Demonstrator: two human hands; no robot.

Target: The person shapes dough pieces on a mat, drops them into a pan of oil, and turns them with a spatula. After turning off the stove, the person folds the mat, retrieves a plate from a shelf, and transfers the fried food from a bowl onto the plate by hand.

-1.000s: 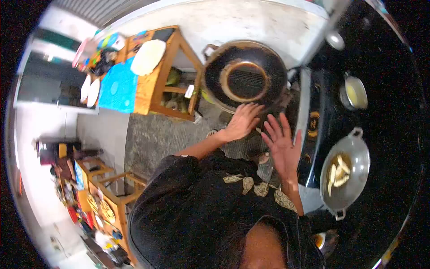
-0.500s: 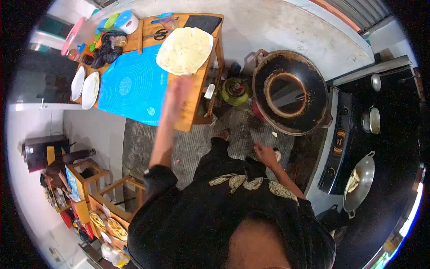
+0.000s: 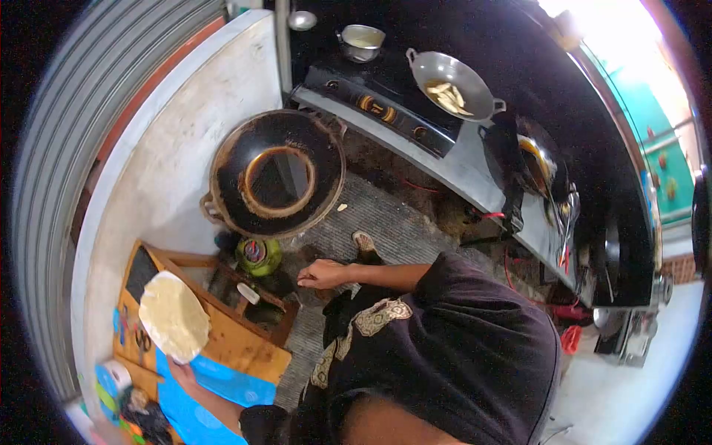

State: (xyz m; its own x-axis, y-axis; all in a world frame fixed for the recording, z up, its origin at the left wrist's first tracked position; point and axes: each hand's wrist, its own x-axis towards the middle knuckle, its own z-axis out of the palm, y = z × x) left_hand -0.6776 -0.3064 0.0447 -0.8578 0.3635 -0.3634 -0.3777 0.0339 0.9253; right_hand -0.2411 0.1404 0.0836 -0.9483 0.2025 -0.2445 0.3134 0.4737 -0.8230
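Observation:
My left hand (image 3: pixel 182 372) is at the near rim of a white plate (image 3: pixel 189 357), its fingers closed on the edge and partly hidden there. On the plate lie pale, flat sheets of dough (image 3: pixel 172 315). Below the hand, a blue silicone mat (image 3: pixel 194 404) covers part of the wooden table (image 3: pixel 241 352). My right hand (image 3: pixel 324 274) hangs in front of my body above the floor, fingers loosely curled, with nothing visible in them.
A large black wok (image 3: pixel 230 178) with dark liquid stands by the wall, near a green gas cylinder (image 3: pixel 258 256). On the counter are a stove (image 3: pixel 378 109), a grey pan (image 3: pixel 475 85) holding pale pieces, and a small pot (image 3: pixel 361 43). Scissors (image 3: pixel 143 340) lie on the table.
My view has turned right towards the stove, so the table now appears at lower left. My left hand has gone from over the table's edge to the plate's rim. My right hand stays low.

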